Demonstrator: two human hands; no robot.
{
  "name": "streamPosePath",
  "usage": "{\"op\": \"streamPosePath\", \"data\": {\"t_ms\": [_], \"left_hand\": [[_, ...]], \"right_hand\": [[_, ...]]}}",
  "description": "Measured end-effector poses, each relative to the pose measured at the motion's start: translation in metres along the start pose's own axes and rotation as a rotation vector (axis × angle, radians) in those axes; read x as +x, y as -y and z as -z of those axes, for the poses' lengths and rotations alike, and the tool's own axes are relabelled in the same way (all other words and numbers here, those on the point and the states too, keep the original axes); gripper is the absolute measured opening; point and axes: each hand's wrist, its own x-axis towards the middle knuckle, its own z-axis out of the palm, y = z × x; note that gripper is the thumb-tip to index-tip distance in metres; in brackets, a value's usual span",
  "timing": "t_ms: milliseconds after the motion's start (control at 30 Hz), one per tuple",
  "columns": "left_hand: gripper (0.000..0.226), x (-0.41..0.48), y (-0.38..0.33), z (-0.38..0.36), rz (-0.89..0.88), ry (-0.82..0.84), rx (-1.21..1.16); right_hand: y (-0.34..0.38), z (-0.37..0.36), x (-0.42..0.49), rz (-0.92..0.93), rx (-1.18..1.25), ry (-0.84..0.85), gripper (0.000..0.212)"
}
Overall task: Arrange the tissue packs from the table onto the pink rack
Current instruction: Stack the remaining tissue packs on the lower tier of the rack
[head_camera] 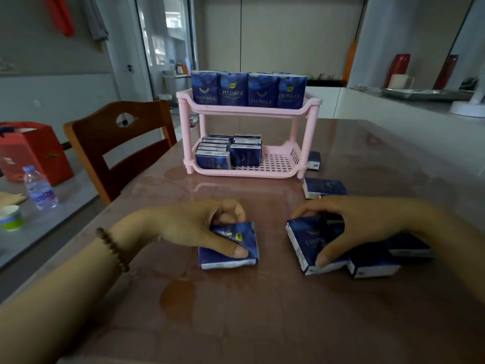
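A pink two-tier rack (278,168) stands at the far middle of the brown table (236,311). Its top tier holds a row of upright dark blue tissue packs (248,89). Several more packs (228,151) fill the left part of its bottom tier. My left hand (189,223) grips one flat tissue pack (228,254) on the table. My right hand (362,224) grips another tissue pack (308,245) at the edge of a loose pile (375,266). Two further packs lie to the right of the rack, one near (324,186) and one far (314,159).
A wooden chair (118,143) stands at the table's left side. Beyond it a lower grey surface carries a water bottle (39,187), a paper cup (10,218) and a red gift bag (34,151). A white counter (409,119) runs along the right.
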Motion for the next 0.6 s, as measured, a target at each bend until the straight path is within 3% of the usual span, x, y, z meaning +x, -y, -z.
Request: {"op": "streamPosePath", "data": {"t_ms": [100,200,300,400,500,600], "left_hand": [[0.022,0.006,-0.008,-0.007,-0.03,-0.144,-0.312],[0.012,0.011,-0.015,-0.016,-0.02,-0.347,-0.511],[0.023,0.016,-0.016,-0.025,-0.012,-0.425,-0.647],[0.046,0.02,-0.018,-0.031,0.01,-0.392,-0.77],[0.04,0.023,-0.026,-0.034,-0.064,-0.354,-0.818],[0.036,0.018,-0.028,-0.031,-0.192,-0.458,-0.991]], "right_hand": [[0.0,-0.005,0.008,0.134,0.116,-0.128,0.055],[0.002,-0.011,0.021,0.292,0.511,-0.356,0.044],[0.01,-0.022,0.03,0.327,0.796,-0.507,0.044],[0.018,-0.035,0.037,0.321,0.758,-0.621,0.048],[0.021,-0.04,0.04,0.322,0.749,-0.704,0.053],[0.02,-0.043,0.042,0.297,0.766,-0.604,0.064]]}}
